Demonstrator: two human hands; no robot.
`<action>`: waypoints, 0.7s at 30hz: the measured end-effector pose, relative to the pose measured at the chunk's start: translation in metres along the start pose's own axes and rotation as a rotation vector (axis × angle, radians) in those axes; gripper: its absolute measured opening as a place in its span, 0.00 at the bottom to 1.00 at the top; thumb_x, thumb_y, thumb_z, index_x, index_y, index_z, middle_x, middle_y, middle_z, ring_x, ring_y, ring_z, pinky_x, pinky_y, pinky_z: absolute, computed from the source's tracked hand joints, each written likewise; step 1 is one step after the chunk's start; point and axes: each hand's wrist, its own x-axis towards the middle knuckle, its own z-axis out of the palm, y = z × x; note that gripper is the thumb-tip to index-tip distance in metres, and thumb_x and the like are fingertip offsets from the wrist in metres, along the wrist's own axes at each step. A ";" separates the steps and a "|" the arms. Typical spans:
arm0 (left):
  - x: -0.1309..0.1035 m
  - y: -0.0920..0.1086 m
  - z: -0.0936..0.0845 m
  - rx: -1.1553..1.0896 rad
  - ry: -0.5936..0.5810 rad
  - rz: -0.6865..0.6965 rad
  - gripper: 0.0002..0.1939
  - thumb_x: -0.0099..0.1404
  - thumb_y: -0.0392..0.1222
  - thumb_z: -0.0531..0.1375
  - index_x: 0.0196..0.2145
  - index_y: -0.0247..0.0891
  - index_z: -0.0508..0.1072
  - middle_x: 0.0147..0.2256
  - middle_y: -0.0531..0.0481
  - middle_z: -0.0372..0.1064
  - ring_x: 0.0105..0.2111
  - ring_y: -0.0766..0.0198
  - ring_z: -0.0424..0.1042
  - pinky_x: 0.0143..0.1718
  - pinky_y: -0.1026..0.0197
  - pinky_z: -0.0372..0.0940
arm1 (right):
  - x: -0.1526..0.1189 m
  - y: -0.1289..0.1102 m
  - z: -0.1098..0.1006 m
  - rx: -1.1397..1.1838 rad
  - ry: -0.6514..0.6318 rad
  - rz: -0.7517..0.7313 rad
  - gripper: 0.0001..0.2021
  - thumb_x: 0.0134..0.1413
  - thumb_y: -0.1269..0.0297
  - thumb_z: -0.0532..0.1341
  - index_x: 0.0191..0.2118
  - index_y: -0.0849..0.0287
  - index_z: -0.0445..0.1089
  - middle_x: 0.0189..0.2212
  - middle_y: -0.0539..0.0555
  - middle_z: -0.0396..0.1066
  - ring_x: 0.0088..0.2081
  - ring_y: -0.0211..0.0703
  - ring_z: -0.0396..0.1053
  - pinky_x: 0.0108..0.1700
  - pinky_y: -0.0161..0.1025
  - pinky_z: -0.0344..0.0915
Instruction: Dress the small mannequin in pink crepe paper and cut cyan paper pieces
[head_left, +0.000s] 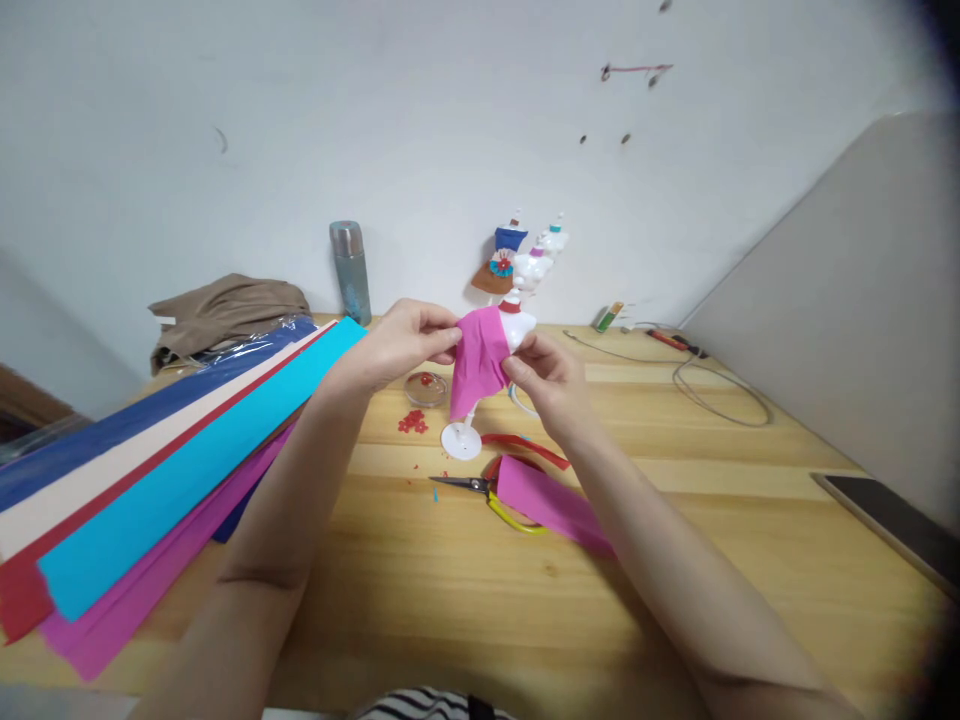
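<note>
A piece of pink paper (480,362) lies against the front of a small white mannequin (516,328) with a red neck band, on a round white base (461,441). My left hand (412,345) pinches the paper's left edge between thumb and fingers. At the paper's right edge, beside the mannequin's body, my right hand (546,380) has its thumb and fingers closed on it. Scissors (480,485) with yellow handles lie in front of the base, partly under a pink strip (555,503). Small red pieces (413,422) are left of the base.
Long coloured paper sheets (202,430) fan out at the left near a brown cloth (232,305). A bottle (350,272) and more small mannequins (532,268) stand at the back. A cable (720,400) and a phone (892,520) lie at the right.
</note>
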 end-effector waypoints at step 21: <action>0.018 -0.036 0.000 -0.167 0.037 0.001 0.08 0.65 0.42 0.66 0.33 0.33 0.76 0.30 0.50 0.73 0.30 0.67 0.70 0.36 0.63 0.66 | 0.001 0.000 -0.001 0.037 0.013 0.024 0.14 0.51 0.52 0.70 0.31 0.53 0.68 0.28 0.50 0.67 0.30 0.41 0.65 0.36 0.44 0.67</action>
